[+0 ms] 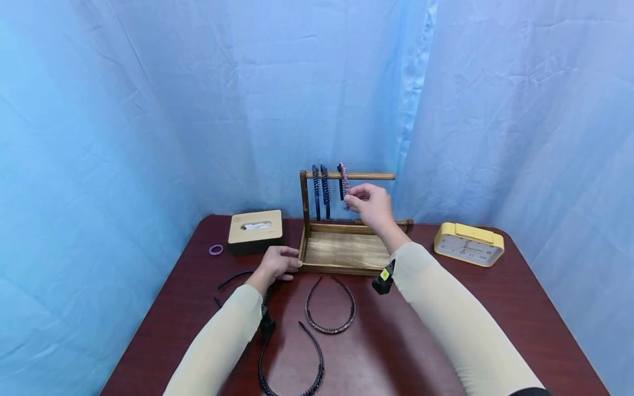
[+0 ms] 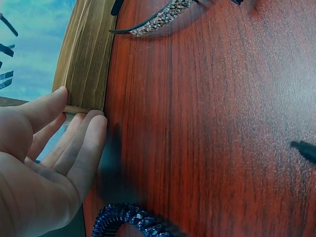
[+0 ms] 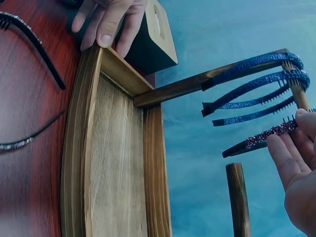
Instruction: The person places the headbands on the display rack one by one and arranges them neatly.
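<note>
My right hand (image 1: 372, 206) pinches a pink-and-black glittery headband (image 3: 269, 134), which is up at the bar of the wooden headband rack (image 1: 346, 270). Two dark blue headbands (image 3: 247, 66) with toothed inner sides hang on the same bar, left of the pink one. With thumb and fingers, my left hand (image 1: 278, 263) holds the front left corner of the rack's tray base. In the left wrist view its thumb lies at the upper rim and the fingertips reach the lower corner.
A speckled headband (image 1: 331, 330) and a black headband (image 1: 321, 363) lie in front of the rack. Another lies partly hidden under the left forearm. At the left are a tissue box (image 1: 255, 234) and a purple ring (image 1: 216, 249); a yellow clock (image 1: 468, 245) stands right.
</note>
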A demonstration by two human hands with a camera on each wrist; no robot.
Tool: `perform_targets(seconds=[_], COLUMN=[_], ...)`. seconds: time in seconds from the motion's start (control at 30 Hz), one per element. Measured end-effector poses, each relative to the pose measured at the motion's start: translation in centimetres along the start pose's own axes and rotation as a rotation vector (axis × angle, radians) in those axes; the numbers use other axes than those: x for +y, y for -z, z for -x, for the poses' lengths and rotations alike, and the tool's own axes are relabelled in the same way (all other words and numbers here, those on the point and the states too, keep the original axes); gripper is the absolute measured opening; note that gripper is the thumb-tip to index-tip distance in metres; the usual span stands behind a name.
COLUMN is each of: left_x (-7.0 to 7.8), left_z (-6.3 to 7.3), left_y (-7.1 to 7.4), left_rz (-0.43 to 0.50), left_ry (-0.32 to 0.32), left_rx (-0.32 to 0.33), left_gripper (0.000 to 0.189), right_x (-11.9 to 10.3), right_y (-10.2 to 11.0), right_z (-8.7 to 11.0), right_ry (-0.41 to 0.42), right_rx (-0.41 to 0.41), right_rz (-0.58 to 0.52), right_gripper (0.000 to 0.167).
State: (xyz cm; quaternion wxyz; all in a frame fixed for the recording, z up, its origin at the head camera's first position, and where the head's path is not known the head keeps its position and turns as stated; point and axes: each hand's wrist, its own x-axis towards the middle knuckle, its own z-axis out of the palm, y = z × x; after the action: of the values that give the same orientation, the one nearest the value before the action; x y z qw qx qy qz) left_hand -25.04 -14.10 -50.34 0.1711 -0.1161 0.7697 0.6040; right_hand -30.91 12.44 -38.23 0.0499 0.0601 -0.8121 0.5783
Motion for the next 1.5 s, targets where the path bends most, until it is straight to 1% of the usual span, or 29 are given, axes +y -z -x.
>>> perform_targets(seconds=[0.17,0.43,0.67,0.9,1.03,1.2,1.37,1.5], left_x=[0.2,0.6,0.6,0.5,0.4,0.4,0.3,0.2], left_z=[0.2,0.6,0.7,0.6,0.4,0.2,-0.1,-0.3], left_y=[0.0,0.0,-0.2,-0.2,-0.2,-0.2,-0.2,-0.3], left_rz=[0.001,-0.004,-0.007,-0.003,-0.006,-0.011,-0.010,-0.011], left_ry=[0.004,0.003,0.000,0.006,0.005,0.002,0.001,-0.005], left_rx=[0.002,-0.006,-0.007,-0.014,-0.015,-0.013,-0.017,-0.013], left_gripper=[0.043,0.042,0.042,0.042,0.042,0.042,0.042,0.042], right_x=[-0.1,-0.2,-0.3,-0.1,0.0,0.0,-1.0,-1.2], right_y=[-0.9,-1.7,-2.2,-2.3,-1.8,-0.8,0.9,2.9], right_z=[-0.2,-0.3,-0.3,-0.3,-0.2,0.2,1.6,3.1], right_ry=[-0.009,-0.019,-0.030,-0.022,-0.007,0.029,0.084,0.140], right_rx=[-0.012,-0.025,-0.020,-0.020,-0.029,-0.060,-0.089,-0.089], right_rz=[0.000,-0.025,-0.004,0.012,0.010,0.059,0.130,0.209], right_gripper=[0.018,0.019,0.019,0.019,0.022,0.026,0.026,0.028])
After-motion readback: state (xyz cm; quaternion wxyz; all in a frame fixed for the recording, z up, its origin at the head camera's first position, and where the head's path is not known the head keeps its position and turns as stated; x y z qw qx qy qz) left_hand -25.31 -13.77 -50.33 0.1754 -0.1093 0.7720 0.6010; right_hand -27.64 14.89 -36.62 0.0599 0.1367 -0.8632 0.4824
